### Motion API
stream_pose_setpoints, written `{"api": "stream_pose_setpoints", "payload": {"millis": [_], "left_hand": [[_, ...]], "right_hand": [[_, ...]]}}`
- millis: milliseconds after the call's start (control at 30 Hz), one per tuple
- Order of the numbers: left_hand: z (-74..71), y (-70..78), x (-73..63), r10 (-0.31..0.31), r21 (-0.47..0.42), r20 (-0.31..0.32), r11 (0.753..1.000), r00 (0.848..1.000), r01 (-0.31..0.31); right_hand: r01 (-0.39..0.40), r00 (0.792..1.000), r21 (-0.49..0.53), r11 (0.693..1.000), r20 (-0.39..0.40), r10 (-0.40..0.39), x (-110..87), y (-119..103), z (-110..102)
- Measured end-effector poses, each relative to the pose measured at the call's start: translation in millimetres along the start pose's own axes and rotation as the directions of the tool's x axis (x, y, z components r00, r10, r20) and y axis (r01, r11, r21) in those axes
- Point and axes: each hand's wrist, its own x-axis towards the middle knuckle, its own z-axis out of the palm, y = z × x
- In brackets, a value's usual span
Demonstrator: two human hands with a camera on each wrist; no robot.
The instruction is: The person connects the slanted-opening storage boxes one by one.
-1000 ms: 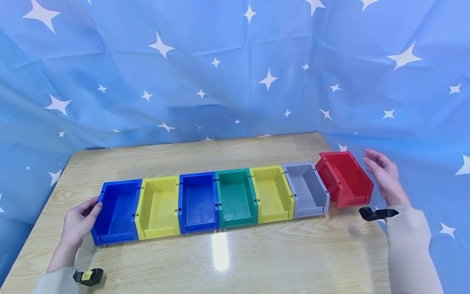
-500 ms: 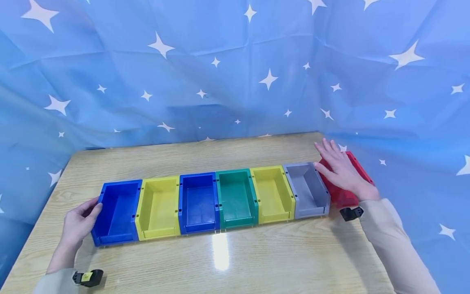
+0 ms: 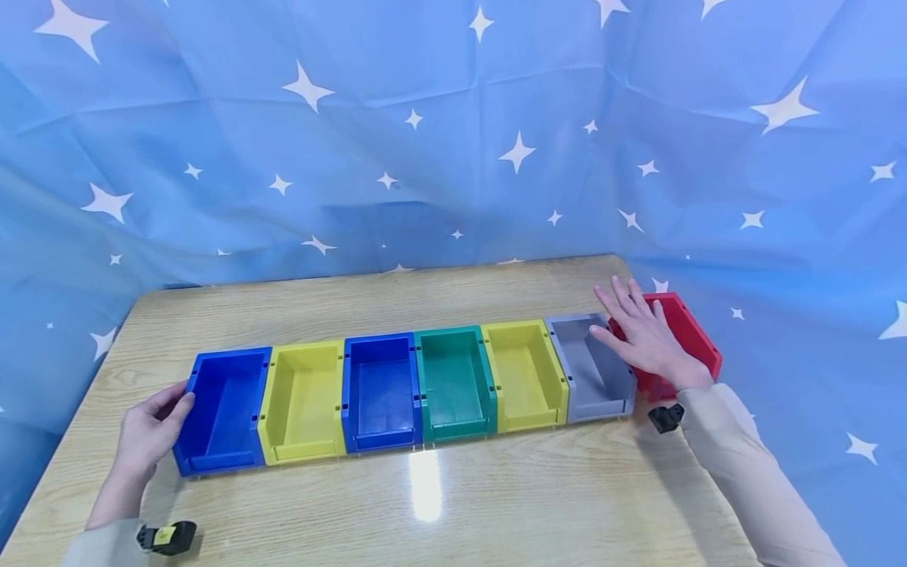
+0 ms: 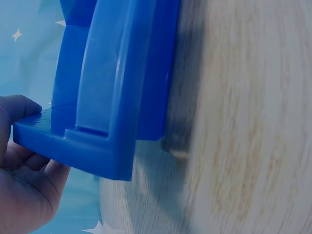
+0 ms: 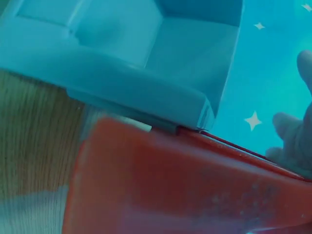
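Observation:
My left hand (image 3: 142,433) grips the outer side wall of the leftmost blue bin (image 3: 225,463); the left wrist view shows the thumb and fingers on opposite faces of that wall. At the other end of the row, a red bin (image 3: 689,335) stands tilted and angled against the grey bin (image 3: 601,409). My right hand (image 3: 645,339) reaches over the red bin's left side with its fingers straight and spread, its fingertips near the grey bin's back corner. Part of the red bin is hidden by it. In the right wrist view, the red bin's side (image 5: 165,180) meets the grey bin's corner.
Between the end bins, a yellow bin (image 3: 303,451), a second blue bin (image 3: 383,439), a green bin (image 3: 457,429) and another yellow bin (image 3: 531,420) stand side by side. The wooden table (image 3: 496,504) meets a blue star-patterned curtain (image 3: 439,157) at the back and sides.
From the red bin's right side, my right hand has swung left across it, then shifted slightly further left. My left hand and the row of bins look unmoved.

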Motion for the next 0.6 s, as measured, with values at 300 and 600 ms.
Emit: {"api": "stream_pose_setpoints", "payload": {"millis": [300,600], "left_hand": [[0.8,-2.3,-0.2,-0.011,0.015,-0.011,1.000,1.000,0.011],[2.0,-2.0,0.0,-0.020,0.015,-0.022,1.000,1.000,0.020]], "right_hand": [[0.025,0.999,-0.069,0.997,-0.046,-0.028,0.3,1.0,13.9],[0.049,0.997,-0.122,0.991,-0.057,-0.056,0.4,3.4,23.6]]}}
